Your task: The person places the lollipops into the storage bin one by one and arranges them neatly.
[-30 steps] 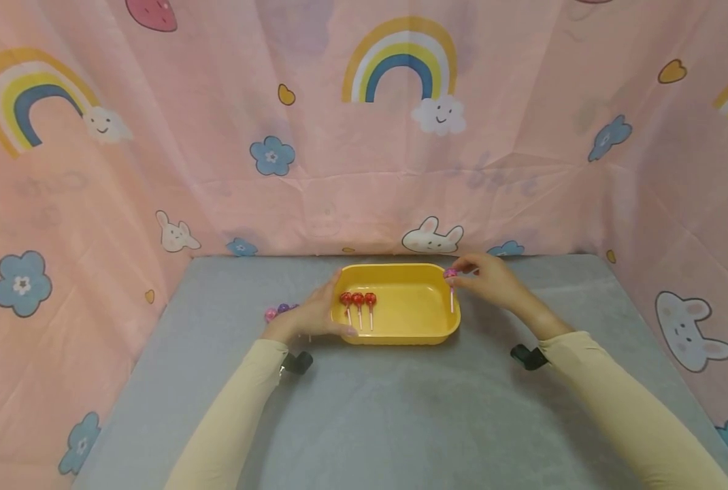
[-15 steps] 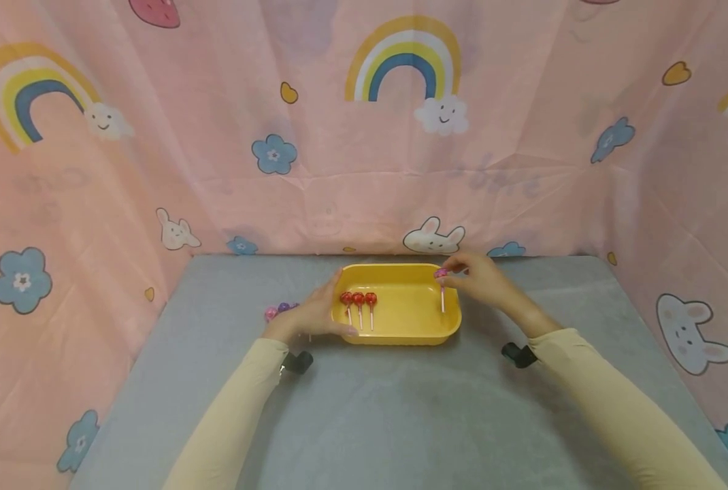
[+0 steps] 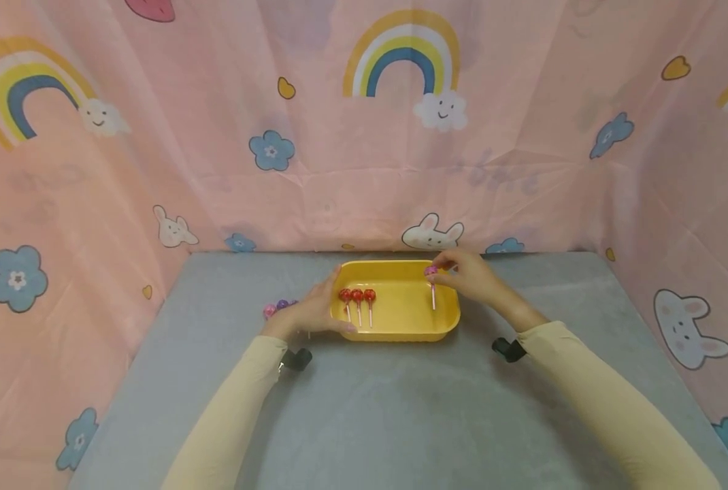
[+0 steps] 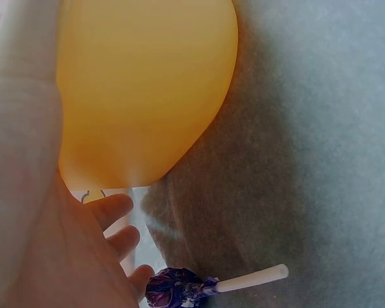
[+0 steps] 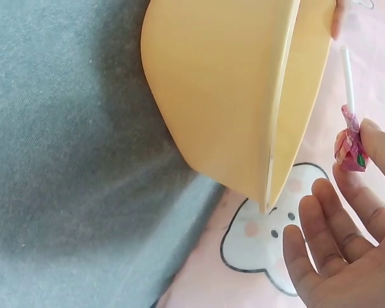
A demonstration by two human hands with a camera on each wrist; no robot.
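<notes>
A yellow plastic tray (image 3: 401, 335) lies on the grey tabletop, with three red lollipops (image 3: 357, 297) side by side at its left end. My left hand (image 3: 312, 310) holds that end, thumb at the near rim and fingers along the far side. In the left wrist view, several of its fingertips show past the tray's wall, close to a purple-wrapped lollipop (image 4: 173, 287). Thumb and index finger of my right hand (image 3: 471, 278) pinch a pink-wrapped lollipop (image 5: 351, 149) by its head. Its white stick points down over the tray's right part in the head view.
Left of the tray, a pink lollipop (image 3: 269, 311) and a purple lollipop (image 3: 282, 304) lie on the table (image 3: 401, 422), partly hidden by the left hand. Pink printed cloth (image 3: 352, 197) hangs behind and at both sides.
My right hand has moved left with the pink lollipop, from the tray's right rim to over its inside. The left hand and the red lollipops have stayed in place.
</notes>
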